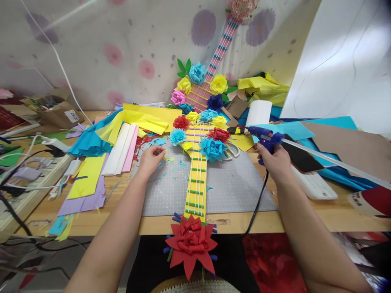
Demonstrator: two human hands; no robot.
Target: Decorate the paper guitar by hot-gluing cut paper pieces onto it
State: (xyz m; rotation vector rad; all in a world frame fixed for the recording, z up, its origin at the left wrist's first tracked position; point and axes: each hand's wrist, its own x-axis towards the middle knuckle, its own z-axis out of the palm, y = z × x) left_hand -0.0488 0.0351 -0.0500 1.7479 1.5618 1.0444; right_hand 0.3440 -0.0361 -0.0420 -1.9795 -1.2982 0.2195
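My right hand [276, 160] grips a blue hot glue gun [265, 137], its nozzle pointing left and a clear glue stick [320, 154] sticking out of the back. Over the left part of the grey cutting mat [232, 191], my left hand [152, 160] has its fingers pinched together; whatever is in them is too small to name. Between the hands lies a yellow paper guitar [195, 175] with green frets and white strings. Red, blue and yellow paper flowers cover its body, and a large red paper flower [192, 244] sits at its near end, over the table edge.
A second, pink paper guitar [214, 65] leans on the wall behind. Crepe paper [91, 136] and yellow sheets [87, 179] lie left, beside a power strip [36, 185] with cables. Scissors [232, 150], a white roll [259, 113], a black phone [301, 152] and cardboard [345, 150] are right.
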